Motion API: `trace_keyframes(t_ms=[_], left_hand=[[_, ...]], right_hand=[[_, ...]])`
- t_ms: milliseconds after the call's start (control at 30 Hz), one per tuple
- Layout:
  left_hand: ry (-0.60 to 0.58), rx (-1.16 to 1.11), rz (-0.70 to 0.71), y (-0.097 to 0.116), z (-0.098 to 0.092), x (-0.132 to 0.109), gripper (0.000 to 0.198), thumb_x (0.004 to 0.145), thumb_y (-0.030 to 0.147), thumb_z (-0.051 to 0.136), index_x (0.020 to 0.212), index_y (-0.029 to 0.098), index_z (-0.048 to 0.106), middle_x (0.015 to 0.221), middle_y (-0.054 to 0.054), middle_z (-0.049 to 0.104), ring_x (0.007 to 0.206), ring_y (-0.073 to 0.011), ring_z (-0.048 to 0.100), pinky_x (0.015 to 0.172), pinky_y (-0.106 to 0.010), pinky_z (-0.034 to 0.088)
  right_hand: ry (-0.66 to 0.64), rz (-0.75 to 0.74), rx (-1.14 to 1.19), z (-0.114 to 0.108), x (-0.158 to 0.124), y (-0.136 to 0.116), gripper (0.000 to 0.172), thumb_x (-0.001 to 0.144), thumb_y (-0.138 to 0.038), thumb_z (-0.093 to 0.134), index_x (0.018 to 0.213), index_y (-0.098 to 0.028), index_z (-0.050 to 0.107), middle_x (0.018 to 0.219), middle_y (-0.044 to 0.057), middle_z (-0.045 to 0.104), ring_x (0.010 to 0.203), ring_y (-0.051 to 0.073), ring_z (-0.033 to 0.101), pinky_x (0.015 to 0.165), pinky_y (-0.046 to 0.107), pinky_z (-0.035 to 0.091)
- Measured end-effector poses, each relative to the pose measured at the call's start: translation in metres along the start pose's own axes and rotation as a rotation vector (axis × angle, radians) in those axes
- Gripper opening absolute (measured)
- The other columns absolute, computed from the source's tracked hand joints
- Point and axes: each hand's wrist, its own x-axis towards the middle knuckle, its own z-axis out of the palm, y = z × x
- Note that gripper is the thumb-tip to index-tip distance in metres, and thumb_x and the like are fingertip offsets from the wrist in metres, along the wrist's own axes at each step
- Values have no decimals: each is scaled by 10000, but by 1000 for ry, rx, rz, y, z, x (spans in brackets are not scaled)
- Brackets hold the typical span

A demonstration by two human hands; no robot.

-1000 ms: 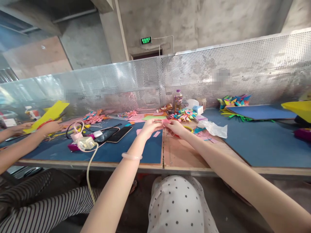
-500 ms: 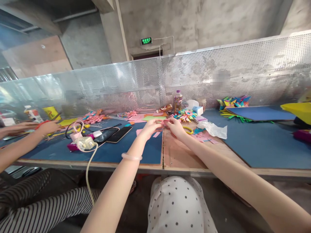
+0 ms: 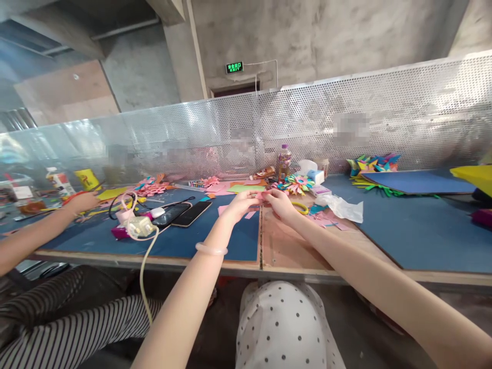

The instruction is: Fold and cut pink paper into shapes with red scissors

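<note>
Wears one pale bangle point(image 3: 211, 249) in the lower middle of the frame. Has two dark phones point(image 3: 192, 213) lying side by side left of centre, one yellow ring point(image 3: 306, 209) right of centre. Pinches one small pink paper piece point(image 3: 262, 196), partly hidden, at frame centre, between fingertips of left hand point(image 3: 241, 205) and right hand point(image 3: 280, 205). Faces one purple-capped bottle point(image 3: 284, 164) beyond, then one green exit sign point(image 3: 234, 67), upper middle.

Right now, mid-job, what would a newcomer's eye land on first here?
Probably the pink paper at centre, where the left grip and right grip meet. Just beyond the right grip sits a many-coloured flower, and high on the wall glows a green exit sign.
</note>
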Motion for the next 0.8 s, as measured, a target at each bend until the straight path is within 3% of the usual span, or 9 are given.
trace_keyframes(t_ms=[433,633,800], left_hand=[[93,-21,53,3,3,0,377,638,181,704,996,120,604,960,-109,640,824,-164,613,736,-294,458],[60,74,9,2,2,-1,352,637,178,697,980,139,631,988,-106,648,889,-184,605,766,-306,447],[212,102,-80,0,-2,0,255,694,248,658,928,148,653,1049,-111,636,935,-200,600,791,-323,449]], right_hand=[[22,-2,31,0,-2,-3,276,668,-403,637,763,-143,637,734,37,645,662,134,586,611,243,455],[83,-4,6,-6,-3,-7,282,608,-375,672,737,-125,685,680,35,639,603,126,546,582,242,418],[113,33,-121,-12,-5,-12,320,607,-399,659,739,-109,689,566,4,565,485,89,418,477,234,320]])
